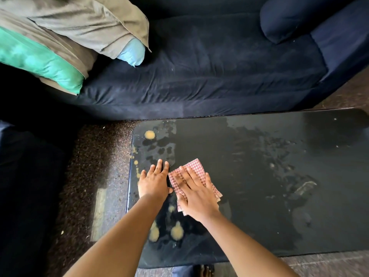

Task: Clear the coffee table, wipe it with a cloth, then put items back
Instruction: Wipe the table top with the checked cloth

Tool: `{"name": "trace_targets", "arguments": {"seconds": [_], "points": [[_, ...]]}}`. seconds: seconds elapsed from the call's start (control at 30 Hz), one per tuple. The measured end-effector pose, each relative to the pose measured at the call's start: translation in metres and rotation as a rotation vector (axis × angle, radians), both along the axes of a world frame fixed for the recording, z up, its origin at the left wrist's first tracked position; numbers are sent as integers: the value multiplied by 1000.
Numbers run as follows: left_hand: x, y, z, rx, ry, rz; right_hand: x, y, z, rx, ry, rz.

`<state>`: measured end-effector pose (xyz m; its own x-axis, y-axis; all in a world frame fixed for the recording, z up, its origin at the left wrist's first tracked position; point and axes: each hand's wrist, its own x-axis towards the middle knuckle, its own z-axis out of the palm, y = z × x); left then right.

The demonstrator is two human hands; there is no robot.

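Two hands lie flat on the black worktop [259, 156]: right hand [196, 193], fingers straight, presses the checked cloth [194, 166] near the left end; left hand [153, 181] rests just beside, fingers spread.

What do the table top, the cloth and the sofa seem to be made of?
Table top: glossy black, perhaps glass or lacquer; it mirrors light and smears show. Cloth: woven fabric, likely cotton, matte; checked weave. Sofa: soft napped fabric, perhaps velvet or microfibre; brush marks.
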<state>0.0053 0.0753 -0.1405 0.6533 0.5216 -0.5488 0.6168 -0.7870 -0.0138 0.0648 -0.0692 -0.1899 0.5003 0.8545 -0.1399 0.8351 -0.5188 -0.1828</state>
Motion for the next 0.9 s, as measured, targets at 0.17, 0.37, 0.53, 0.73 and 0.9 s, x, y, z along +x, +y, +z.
{"name": "trace_targets", "arguments": {"seconds": [0.17, 0.37, 0.53, 0.73, 0.9], "points": [[2, 0, 1, -21, 49, 10, 31, -52, -1, -84, -15, -336], [5, -1, 1, -11, 77, -11, -7, -12, 5, -37, 32, -304], [5, -1, 1, -17, 83, 2, 7, -32, -1, -26, -27, -134], [6, -1, 1, -17, 97, 4, 4, -43, 2, -65, 12, -419], [5, -1, 1, -15, 90, 0, -35, -23, 8, -23, 73, -167]]}}
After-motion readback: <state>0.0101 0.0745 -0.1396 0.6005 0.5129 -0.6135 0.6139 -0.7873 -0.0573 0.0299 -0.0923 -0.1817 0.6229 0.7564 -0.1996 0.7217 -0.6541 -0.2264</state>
